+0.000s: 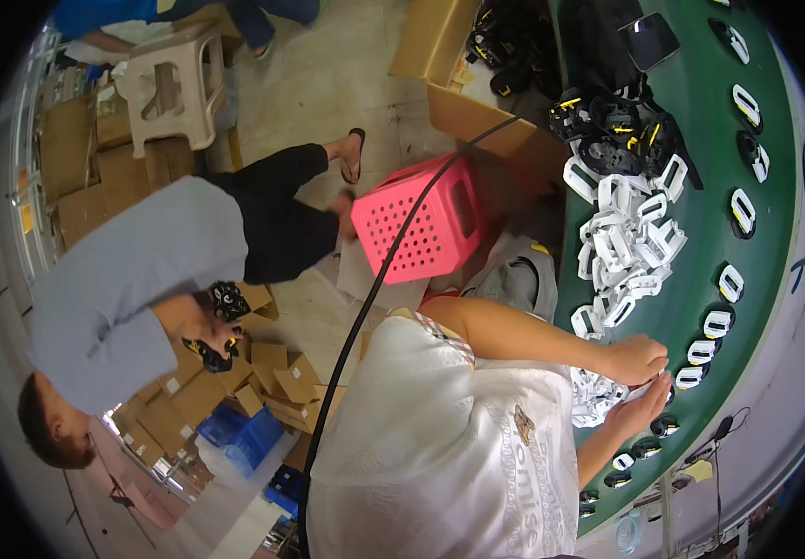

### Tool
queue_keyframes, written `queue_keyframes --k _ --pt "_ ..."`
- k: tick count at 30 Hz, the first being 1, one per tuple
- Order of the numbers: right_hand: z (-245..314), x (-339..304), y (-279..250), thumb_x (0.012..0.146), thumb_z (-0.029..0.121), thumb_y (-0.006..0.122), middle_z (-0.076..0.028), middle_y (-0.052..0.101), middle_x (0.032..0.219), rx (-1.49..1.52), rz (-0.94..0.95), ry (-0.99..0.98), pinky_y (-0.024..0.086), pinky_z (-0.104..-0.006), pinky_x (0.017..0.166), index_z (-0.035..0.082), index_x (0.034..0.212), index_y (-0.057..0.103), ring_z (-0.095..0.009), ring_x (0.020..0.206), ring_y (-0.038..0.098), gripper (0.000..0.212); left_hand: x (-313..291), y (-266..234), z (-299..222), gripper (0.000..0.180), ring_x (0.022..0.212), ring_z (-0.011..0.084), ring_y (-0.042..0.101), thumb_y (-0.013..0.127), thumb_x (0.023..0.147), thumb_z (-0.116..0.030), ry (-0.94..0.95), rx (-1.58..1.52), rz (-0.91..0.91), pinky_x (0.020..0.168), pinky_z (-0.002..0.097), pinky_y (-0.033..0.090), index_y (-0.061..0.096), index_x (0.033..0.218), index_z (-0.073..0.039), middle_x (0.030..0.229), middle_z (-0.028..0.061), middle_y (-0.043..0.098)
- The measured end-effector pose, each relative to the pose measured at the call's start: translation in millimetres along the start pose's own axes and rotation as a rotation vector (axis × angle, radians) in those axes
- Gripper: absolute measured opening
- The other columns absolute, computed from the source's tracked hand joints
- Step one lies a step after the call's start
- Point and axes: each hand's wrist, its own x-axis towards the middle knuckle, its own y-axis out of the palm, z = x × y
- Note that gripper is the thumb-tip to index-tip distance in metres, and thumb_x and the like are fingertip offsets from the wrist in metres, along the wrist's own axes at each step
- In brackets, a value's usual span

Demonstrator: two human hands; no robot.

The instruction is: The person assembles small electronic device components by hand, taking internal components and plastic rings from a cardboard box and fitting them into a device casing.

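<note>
Head view: the left hand (634, 359) and right hand (640, 408) meet fingertip to fingertip over the green work surface (701, 186), left one toward the top of the picture. Left fingers are curled in tight; right hand is flatter, fingers together, reaching up to the left's fingertips. A pale sliver (661, 376) shows where they meet, looks like a small white part, but fingers cover it, so can't tell its shape, its long axis or which hand really has hold of it; can't tell how far either grip is open. Key relation: stock on the near side of the hands, row on the far side. The big pile of white frames (615, 242) lies past the left forearm, up-picture, so left is the nearer hand; long axes point every which way. A smaller white pile (594, 395) sits between the forearms, close to both wrists. Beyond the fingertips, a black-and-white piece (691, 376) is just beside the left hand, one of a curved row; those farther up mostly have long axes roughly along the row, slightly tilted. A darker round piece (665, 427) is just beside the right hand.
</note>
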Motion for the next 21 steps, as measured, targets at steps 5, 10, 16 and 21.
queue_keyframes --k 5,10,16,21 --pt "5 10 -22 0.091 0.024 0.051 -0.01 0.058 0.103 0.013 0.108 -0.115 0.04 -0.0309 0.084 -0.005 0.107 0.054 -0.017 0.092 0.053 0.033 14 22 4 0.024 0.051 0.0346 0.056 0.054 0.076 -0.022 0.367 0.668 0.003 0.049 0.0422 0.043 0.053 0.061 -0.003 0.055 0.0159 0.055" --pt "11 18 -37 0.09 0.024 0.052 -0.011 0.058 0.099 -0.152 0.005 -0.379 0.045 -0.028 0.073 -0.007 0.101 0.056 -0.018 0.087 0.055 0.033 17 51 -5 0.022 0.05 0.0341 0.055 0.057 0.073 -0.022 0.418 0.466 -0.132 0.046 0.0429 0.042 0.053 0.06 -0.005 0.051 0.0137 0.052" --pt "35 25 -13 0.089 0.022 0.05 -0.017 0.055 0.113 -0.124 -0.062 -0.344 0.046 -0.0326 0.085 -0.008 0.112 0.054 -0.024 0.1 0.056 0.038 32 45 -11 0.022 0.052 0.0348 0.056 0.053 0.078 -0.019 0.501 0.25 -0.236 0.048 0.0427 0.043 0.052 0.063 -0.003 0.054 0.0153 0.054" --pt "33 31 -2 0.09 0.024 0.045 -0.018 0.052 0.117 -0.184 0.004 -0.329 0.042 -0.0352 0.09 -0.009 0.115 0.051 -0.026 0.106 0.052 0.042 38 33 -13 0.02 0.056 0.0351 0.058 0.05 0.08 -0.019 0.319 0.181 -0.251 0.05 0.044 0.044 0.053 0.072 -0.001 0.059 0.0166 0.057"
